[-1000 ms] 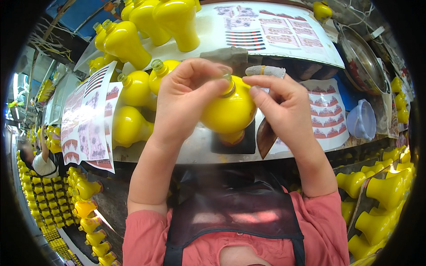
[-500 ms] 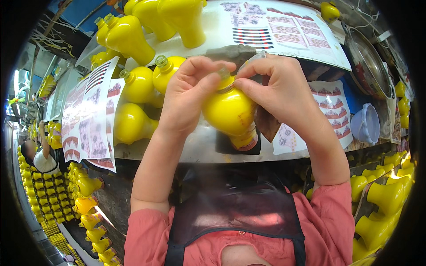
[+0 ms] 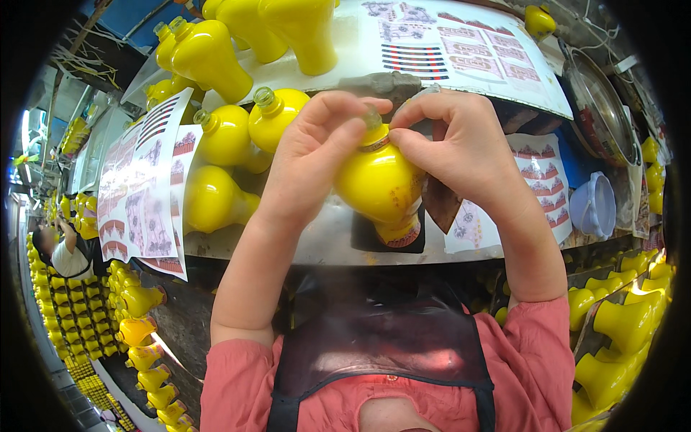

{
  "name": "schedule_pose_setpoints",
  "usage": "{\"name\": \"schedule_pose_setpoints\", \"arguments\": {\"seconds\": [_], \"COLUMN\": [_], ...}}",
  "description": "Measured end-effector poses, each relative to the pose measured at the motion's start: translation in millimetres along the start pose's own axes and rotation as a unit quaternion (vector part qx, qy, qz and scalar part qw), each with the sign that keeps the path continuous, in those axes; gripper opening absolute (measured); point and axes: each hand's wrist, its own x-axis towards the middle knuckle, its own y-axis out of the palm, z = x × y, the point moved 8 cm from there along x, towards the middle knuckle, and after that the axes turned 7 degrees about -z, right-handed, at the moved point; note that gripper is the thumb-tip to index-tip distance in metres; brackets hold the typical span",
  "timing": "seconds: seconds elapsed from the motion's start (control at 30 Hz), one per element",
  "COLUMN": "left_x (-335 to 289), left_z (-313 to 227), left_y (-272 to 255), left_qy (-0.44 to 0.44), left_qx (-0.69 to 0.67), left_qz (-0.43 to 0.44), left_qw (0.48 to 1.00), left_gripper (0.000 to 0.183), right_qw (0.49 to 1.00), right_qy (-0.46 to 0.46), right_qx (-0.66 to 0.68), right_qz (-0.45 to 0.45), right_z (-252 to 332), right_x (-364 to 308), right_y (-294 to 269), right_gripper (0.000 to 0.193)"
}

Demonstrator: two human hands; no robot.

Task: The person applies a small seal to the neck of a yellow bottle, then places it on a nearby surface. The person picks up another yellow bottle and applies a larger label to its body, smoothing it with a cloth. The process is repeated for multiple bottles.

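Note:
A glossy yellow bottle (image 3: 378, 183) with a clear glass mouth stands on a dark pad (image 3: 358, 237) before me, its narrow foot toward me. My left hand (image 3: 313, 155) is closed around its neck, thumb beside the glass. On the other side, my right hand (image 3: 464, 144) pinches thumb and forefinger together at the end of a thin patterned decal strip (image 3: 376, 145) that circles the neck. Another patterned band (image 3: 404, 238) rings the foot, and reddish marks show on the body. The fingertips behind the neck are hidden. A brown pointed blade-like piece (image 3: 440, 205) lies beneath my right hand.
Printed decal sheets (image 3: 144, 194) lie left, with more on the white board (image 3: 461, 50) behind. Several yellow bottles (image 3: 223, 135) stand or lie close on the left. A pale blue bucket (image 3: 593, 205) is at right. Another person (image 3: 68, 252) is far left among racked bottles.
The bottle and both hands have shifted slightly to the right, and the foot band shows a little more. The grip at the neck looks the same.

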Motion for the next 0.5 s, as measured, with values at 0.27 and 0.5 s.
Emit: {"name": "schedule_pose_setpoints", "arguments": {"seconds": [0.27, 0.5], "left_x": [-5.5, -9.3], "left_z": [-2.5, -16.4], "left_y": [2.9, 6.1], "left_qy": [-0.008, 0.028], "left_qx": [0.003, 0.070], "left_qz": [0.014, -0.027], "left_qw": [1.000, 0.997], "left_gripper": [0.016, 0.015], "right_qw": [0.987, 0.985], "right_qy": [0.111, 0.109], "right_qx": [0.106, 0.124], "right_qz": [0.051, 0.051], "right_z": [-18.9, -10.0], "right_x": [-7.9, -19.3], "right_y": [4.6, -3.2], "right_gripper": [0.018, 0.022]}}
